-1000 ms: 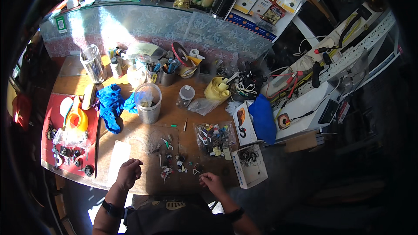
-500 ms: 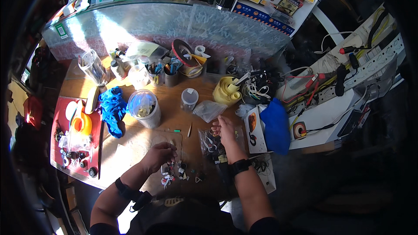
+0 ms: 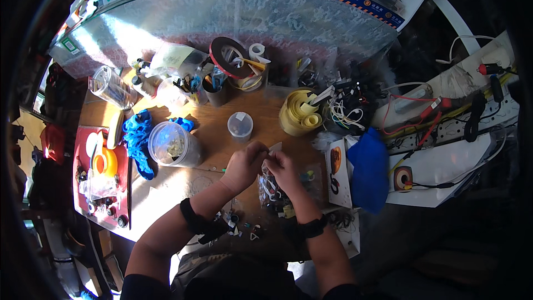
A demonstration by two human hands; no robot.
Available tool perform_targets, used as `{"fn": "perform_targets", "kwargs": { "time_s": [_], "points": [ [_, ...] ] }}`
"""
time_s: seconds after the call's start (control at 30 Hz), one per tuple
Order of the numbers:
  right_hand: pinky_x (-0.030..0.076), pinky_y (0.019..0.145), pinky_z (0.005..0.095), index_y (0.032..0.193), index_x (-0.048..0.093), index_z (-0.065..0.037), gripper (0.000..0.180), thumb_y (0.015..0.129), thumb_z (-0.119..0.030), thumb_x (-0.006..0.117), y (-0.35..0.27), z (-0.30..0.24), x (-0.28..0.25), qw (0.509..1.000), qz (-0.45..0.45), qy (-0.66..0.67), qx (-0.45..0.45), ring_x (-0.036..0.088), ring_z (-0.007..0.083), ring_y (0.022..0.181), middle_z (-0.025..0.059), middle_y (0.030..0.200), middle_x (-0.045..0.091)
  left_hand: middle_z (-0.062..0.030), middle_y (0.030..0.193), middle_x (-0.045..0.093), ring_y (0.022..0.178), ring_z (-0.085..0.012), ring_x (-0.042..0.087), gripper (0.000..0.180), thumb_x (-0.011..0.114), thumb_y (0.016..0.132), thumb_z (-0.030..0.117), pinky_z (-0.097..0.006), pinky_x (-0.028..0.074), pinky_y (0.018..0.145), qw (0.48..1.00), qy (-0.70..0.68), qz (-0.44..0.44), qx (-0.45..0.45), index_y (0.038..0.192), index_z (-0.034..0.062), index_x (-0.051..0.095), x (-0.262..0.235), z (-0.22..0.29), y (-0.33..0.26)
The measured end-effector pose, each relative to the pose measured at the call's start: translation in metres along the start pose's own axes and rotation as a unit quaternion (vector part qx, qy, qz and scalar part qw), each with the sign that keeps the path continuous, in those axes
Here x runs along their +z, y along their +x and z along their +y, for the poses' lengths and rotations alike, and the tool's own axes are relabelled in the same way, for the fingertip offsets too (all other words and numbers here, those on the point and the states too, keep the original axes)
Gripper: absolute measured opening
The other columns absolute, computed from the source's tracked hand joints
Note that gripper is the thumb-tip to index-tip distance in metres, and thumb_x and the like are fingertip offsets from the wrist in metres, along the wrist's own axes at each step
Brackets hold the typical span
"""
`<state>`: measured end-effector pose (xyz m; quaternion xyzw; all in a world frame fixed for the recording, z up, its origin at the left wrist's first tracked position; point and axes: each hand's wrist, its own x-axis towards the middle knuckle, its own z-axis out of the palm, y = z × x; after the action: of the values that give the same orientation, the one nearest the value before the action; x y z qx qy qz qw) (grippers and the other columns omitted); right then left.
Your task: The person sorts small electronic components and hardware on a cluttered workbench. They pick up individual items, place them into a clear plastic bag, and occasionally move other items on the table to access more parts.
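Hands meet fingertip to fingertip at mid-surface, the left hand and right hand both pinched shut on a small part too tiny to identify, held between them just above a clear bag of components.

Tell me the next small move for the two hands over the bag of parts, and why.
Probably part the mouth of the clear bag of small parts. The left hand and right hand meet right above it, fingertips pinched together at its top edge. What they pinch is too small to tell, and more small parts lie loose nearer the person.
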<state>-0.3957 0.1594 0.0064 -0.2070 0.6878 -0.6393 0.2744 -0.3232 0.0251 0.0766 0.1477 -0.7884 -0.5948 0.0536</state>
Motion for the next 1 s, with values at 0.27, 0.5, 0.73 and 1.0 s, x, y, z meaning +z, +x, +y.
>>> {"fn": "perform_targets", "kwargs": {
  "time_s": [0.27, 0.5, 0.73, 1.0],
  "points": [
    [0.036, 0.049, 0.0219, 0.081, 0.056, -0.001, 0.011, 0.084, -0.011, 0.06, -0.03, 0.018, -0.01, 0.988, 0.103, 0.06, 0.102, 0.045, 0.0044, 0.054, -0.0018, 0.06, 0.051, -0.0144, 0.067, 0.059, 0.063, -0.035, 0.059, 0.011, 0.053, 0.076, 0.009, -0.042, 0.046, 0.052, 0.911, 0.391, -0.079, 0.106, 0.086, 0.0066, 0.05, 0.006, -0.005, 0.013],
    [0.036, 0.048, 0.0191, 0.079, 0.053, -0.002, 0.009, 0.085, -0.007, 0.059, -0.043, 0.011, -0.013, 0.985, 0.105, 0.107, 0.089, 0.047, 0.0044, 0.053, -0.0012, 0.064, 0.053, -0.0115, 0.063, 0.058, 0.06, -0.0309, 0.06, 0.013, 0.054, 0.076, 0.012, -0.039, 0.045, 0.048, 0.888, 0.406, -0.122, 0.18, 0.085, 0.0064, 0.047, -0.001, -0.014, 0.017],
    [0.039, 0.049, 0.0199, 0.079, 0.054, -0.002, 0.011, 0.085, -0.01, 0.059, -0.045, 0.006, -0.013, 0.982, 0.116, 0.116, 0.092, 0.046, 0.0039, 0.052, -0.0019, 0.062, 0.051, -0.0098, 0.069, 0.06, 0.062, -0.0289, 0.061, 0.01, 0.05, 0.079, 0.013, -0.038, 0.047, 0.05, 0.864, 0.437, -0.146, 0.202, 0.087, 0.0065, 0.048, 0.005, -0.011, 0.015],
    [0.047, 0.058, 0.0228, 0.087, 0.053, -0.004, 0.007, 0.088, -0.011, 0.054, -0.023, -0.001, -0.014, 0.982, 0.085, 0.15, 0.077, 0.056, 0.009, 0.068, 0.0031, 0.077, 0.059, -0.0138, 0.083, 0.058, 0.067, -0.0318, 0.059, 0.023, 0.05, 0.079, 0.009, -0.039, 0.048, 0.054, 0.916, 0.331, -0.061, 0.218, 0.101, 0.0029, 0.05, -0.026, -0.006, 0.0]
  ]
}}
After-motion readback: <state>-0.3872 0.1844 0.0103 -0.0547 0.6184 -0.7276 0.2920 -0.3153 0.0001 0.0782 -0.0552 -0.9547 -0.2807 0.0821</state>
